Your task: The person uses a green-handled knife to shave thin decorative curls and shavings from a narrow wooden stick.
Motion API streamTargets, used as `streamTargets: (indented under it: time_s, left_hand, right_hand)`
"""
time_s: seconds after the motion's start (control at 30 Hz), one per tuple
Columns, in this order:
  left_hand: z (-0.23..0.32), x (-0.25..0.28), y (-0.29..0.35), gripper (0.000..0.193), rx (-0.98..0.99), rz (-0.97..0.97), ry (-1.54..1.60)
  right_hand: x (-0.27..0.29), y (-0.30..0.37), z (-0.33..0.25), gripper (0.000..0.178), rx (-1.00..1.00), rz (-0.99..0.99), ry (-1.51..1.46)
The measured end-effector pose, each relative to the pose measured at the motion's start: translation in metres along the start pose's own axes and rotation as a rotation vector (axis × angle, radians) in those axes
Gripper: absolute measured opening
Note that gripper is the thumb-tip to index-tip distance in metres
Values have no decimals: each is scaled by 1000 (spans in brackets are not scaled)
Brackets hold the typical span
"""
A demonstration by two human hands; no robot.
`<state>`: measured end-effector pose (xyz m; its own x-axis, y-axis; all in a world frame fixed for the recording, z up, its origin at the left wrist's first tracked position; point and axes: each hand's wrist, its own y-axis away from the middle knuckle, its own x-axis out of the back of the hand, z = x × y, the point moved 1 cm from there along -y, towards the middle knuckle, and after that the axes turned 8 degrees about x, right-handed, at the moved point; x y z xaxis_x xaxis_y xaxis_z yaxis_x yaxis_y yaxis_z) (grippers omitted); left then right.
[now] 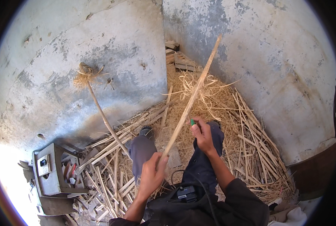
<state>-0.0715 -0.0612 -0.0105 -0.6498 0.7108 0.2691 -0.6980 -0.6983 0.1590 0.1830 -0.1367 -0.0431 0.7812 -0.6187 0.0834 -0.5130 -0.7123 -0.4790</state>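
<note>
**Long pale strip slants up between two hands above a litter of shavings**

The long pale strip (195,89) runs from the lap up toward the corner, crossing in front of a heap of curled shavings (209,94). To the left, a pole (104,118) leans on the wall, a tuft of fibres (84,78) around its upper end. Split sticks (256,150) lie in a loose pile on the right, and more strips (111,188) spread about on the left. The person's trouser legs (143,150) stand amid this litter, between the two spreads. A wooden cabinet (51,175) sits at the lower left, its open side showing mixed small items. A black device (186,193) with a dark cable (202,182) rests at the lap.

Shavings and sticks cover most of the littered floor (228,165). The left wall (62,45) and right wall (258,64) are pale, stained and flaking, meeting in a corner where wooden blocks (185,62) are stacked. Strong light glares at the far left.

The left hand (151,175) is closed round the strip's lower end. The right hand (203,136), higher and beside the strip, has its fingers curled tightly on a green-handled tool (192,122); whether the tool touches the strip, I cannot tell.
</note>
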Motion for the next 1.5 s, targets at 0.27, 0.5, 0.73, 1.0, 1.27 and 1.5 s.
streamTargets:
  time_s: [0.27, 0.5, 0.73, 1.0, 1.27, 1.5]
  left_hand:
    - [18, -4, -1, 21, -25, 39, 40]
    - [29, -2, 1, 21, -111, 168, -51]
    - [35, -2, 5, 21, -79, 162, -58]
    - [41, -2, 7, 20, -77, 164, -74]
    - [41, -3, 5, 19, -95, 175, -118]
    - [38, -4, 6, 19, -75, 174, -112]
  right_hand:
    - [-14, 1, -38, 35, 343, -101, 394]
    - [-18, 5, -52, 34, 468, -133, 556]
    - [-21, 5, -58, 34, 510, -123, 562]
    - [-20, 2, -65, 34, 536, -104, 599]
    - [-19, -3, -64, 34, 516, -58, 623]
    - [-18, -4, -63, 33, 488, -48, 620]
